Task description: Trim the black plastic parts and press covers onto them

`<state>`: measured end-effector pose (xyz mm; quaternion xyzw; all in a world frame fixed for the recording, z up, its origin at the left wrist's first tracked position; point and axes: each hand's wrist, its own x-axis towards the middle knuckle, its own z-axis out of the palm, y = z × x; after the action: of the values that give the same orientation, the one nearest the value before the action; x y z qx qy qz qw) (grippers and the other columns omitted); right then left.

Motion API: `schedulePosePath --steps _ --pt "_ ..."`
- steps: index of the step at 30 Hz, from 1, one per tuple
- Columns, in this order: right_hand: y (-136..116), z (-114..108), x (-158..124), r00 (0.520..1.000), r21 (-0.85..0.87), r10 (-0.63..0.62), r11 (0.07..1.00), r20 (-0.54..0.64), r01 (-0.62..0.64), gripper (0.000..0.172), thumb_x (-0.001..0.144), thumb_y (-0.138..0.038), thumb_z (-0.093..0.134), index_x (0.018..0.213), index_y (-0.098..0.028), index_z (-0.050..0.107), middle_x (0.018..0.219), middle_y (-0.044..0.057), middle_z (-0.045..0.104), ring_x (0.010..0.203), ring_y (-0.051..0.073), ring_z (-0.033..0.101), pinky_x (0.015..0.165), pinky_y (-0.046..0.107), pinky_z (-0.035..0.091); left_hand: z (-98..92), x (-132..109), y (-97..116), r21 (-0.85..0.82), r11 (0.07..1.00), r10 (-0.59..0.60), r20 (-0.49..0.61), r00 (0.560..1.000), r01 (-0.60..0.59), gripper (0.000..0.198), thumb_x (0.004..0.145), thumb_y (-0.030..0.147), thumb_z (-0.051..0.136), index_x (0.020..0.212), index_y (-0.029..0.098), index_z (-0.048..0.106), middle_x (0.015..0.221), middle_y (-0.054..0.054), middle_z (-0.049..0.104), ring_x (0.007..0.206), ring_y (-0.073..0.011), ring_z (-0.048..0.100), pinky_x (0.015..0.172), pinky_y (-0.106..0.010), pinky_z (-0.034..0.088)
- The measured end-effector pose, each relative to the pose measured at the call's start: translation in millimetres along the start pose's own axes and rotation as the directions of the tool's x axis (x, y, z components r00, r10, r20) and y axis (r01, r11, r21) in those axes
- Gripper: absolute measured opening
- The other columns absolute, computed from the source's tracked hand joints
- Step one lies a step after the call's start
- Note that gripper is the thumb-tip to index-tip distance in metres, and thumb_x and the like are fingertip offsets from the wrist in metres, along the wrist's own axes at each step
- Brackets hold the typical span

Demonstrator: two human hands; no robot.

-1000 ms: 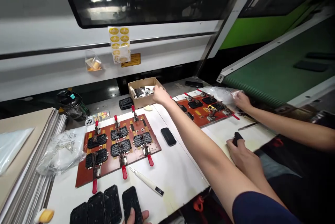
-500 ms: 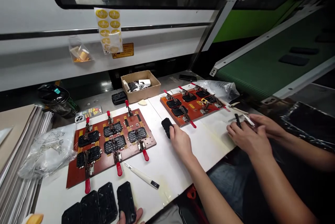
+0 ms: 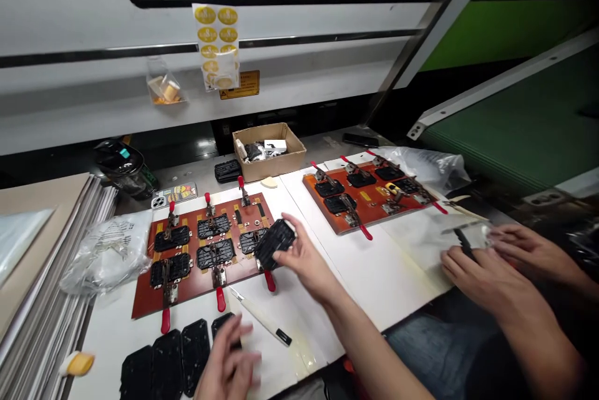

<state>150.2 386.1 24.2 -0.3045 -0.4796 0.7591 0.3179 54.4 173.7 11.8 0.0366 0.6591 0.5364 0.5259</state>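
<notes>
My right hand [image 3: 304, 259] grips a black ribbed plastic plate [image 3: 275, 243], tilted above the right end of a red-brown fixture board [image 3: 144, 301]. Black plates sit on that board under toggle clamps with red handles. Low in the view, my left hand [image 3: 229, 359] is slightly blurred, its fingers apart and nothing in them. It partly hides a black plate [image 3: 219, 325] on the table. Beside that lie several more black plates [image 3: 167, 362] in a row. A craft knife [image 3: 262, 316] with a white handle rests between my hands.
A second fixture board [image 3: 339, 222] stands to the right, near a co-worker's hands [image 3: 486, 269] holding a dark piece. Behind are a cardboard box [image 3: 274, 169] and a phone [image 3: 175, 194]. At left lie a plastic bag [image 3: 107, 250] and stacked sheets [image 3: 60, 263].
My right hand has brought its plate leftward to the near fixture board, turning its ribbed face into view. My left hand has let go of a plate, now on the table. The view has shifted.
</notes>
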Motion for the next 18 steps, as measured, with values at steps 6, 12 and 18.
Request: schedulePosePath --steps 6,12,18 --pt "19.6 26.4 -35.0 0.994 -0.074 0.038 0.997 0.106 -0.031 0.052 0.095 -0.047 0.061 0.136 -0.023 0.041 0.098 0.006 0.066 0.086 0.017 0.065 0.077 0.031 0.055 35.2 47.7 74.4 0.409 0.831 0.372 0.095 0.923 -0.377 0.058 0.093 0.06 0.048 0.132 0.018 0.046 0.116 -0.015 0.067 0.092 -0.0249 0.07 0.08 -0.034 0.056" --pt "0.2 -23.6 -6.7 0.979 -0.309 0.187 0.938 0.08 -0.154 0.052 0.088 -0.064 0.061 0.087 -0.012 0.06 0.061 0.003 0.062 0.05 0.011 0.055 0.05 0.022 0.044 50.7 79.2 91.7 0.346 0.876 0.177 0.418 0.891 -0.337 0.053 0.088 0.062 0.054 0.106 0.012 0.056 0.08 -0.01 0.071 0.06 -0.0164 0.066 0.055 -0.025 0.053" --pt "1.8 -60.4 73.2 0.975 -0.325 0.131 0.928 -0.179 -0.184 0.046 0.091 -0.06 0.058 0.079 -0.016 0.057 0.067 0.005 0.067 0.047 0.01 0.054 0.045 0.021 0.045 42.2 99.1 109.1 0.555 0.703 0.305 0.33 0.893 -0.445 0.051 0.093 0.061 0.043 0.1 0.016 0.064 0.083 -0.008 0.072 0.065 -0.0184 0.068 0.056 -0.027 0.051"
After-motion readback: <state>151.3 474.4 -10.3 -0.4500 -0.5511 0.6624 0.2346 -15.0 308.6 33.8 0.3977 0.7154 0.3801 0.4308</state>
